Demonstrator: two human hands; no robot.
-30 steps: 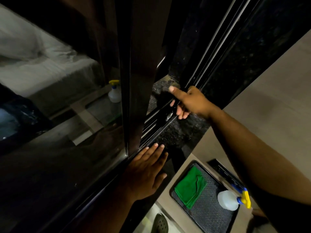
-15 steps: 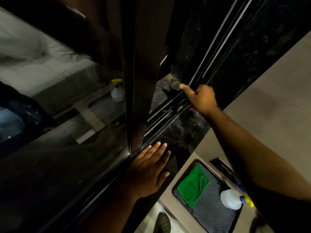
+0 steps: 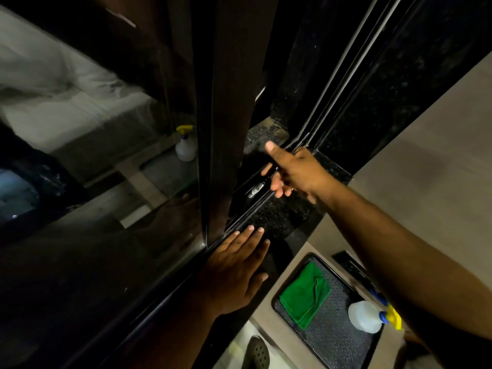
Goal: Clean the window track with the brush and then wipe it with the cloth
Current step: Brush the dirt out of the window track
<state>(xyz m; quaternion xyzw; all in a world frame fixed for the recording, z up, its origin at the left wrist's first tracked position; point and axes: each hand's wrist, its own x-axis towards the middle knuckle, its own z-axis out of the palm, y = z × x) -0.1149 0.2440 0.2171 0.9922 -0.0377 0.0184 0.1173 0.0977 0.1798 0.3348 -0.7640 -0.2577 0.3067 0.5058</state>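
Note:
The dark window track runs diagonally from beside the sliding frame up to the right. My right hand reaches over it, thumb stretched out, fingers curled on a slim dark brush whose pale tip lies in the track. The brush is mostly lost in shadow. My left hand lies flat on the black stone sill beside the track, holding nothing. A folded green cloth rests on a dark tray at the lower right.
A white spray bottle with a blue and yellow head lies on the tray. A black flat object sits beside it on the beige counter. The sliding window frame stands upright left of the track. A shoe shows below.
My right hand pushed the brush farther along the track, then drew it back toward me. My left hand stayed flat on the sill.

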